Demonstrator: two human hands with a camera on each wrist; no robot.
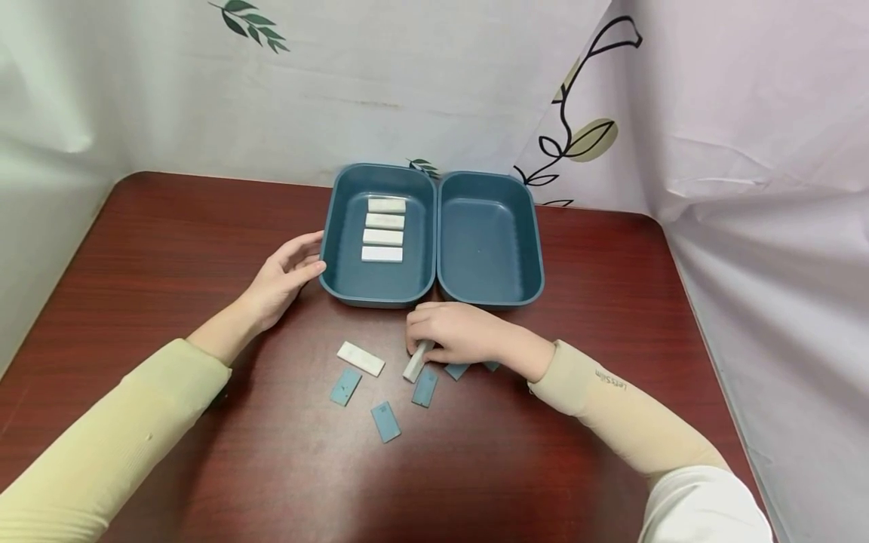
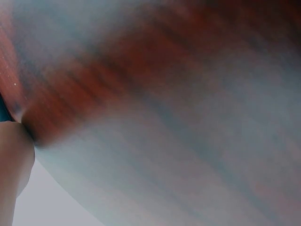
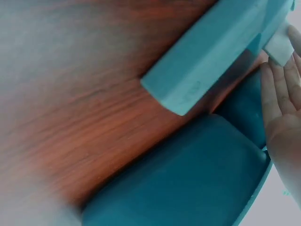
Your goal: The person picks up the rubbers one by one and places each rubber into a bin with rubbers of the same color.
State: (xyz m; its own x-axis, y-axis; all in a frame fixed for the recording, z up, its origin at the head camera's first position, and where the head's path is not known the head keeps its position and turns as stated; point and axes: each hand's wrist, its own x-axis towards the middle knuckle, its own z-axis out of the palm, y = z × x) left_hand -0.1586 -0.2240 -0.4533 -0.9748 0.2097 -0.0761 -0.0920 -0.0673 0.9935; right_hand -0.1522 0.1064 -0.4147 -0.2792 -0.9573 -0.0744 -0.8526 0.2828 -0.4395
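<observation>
My right hand [image 1: 453,332] pinches a white rectangular block [image 1: 416,363] between thumb and fingers, just in front of the two bins. In the right wrist view that white block [image 3: 281,45] shows at the fingertips, near a blue block [image 3: 207,61]. My left hand [image 1: 288,275] rests with relaxed fingers against the outer left side of the left blue bin [image 1: 333,226]. Several white blocks [image 1: 382,237] lie in a column inside this bin. Another white block [image 1: 360,358] lies on the table between the hands. The left wrist view is mostly blurred tabletop with a finger [image 2: 16,160] at its edge.
The right blue bin [image 1: 478,245] stands side by side with the left one and holds nothing. Several blue blocks [image 1: 385,421] lie scattered on the dark red table [image 1: 271,452], some partly under the right hand. A white patterned curtain [image 1: 339,90] hangs behind the table.
</observation>
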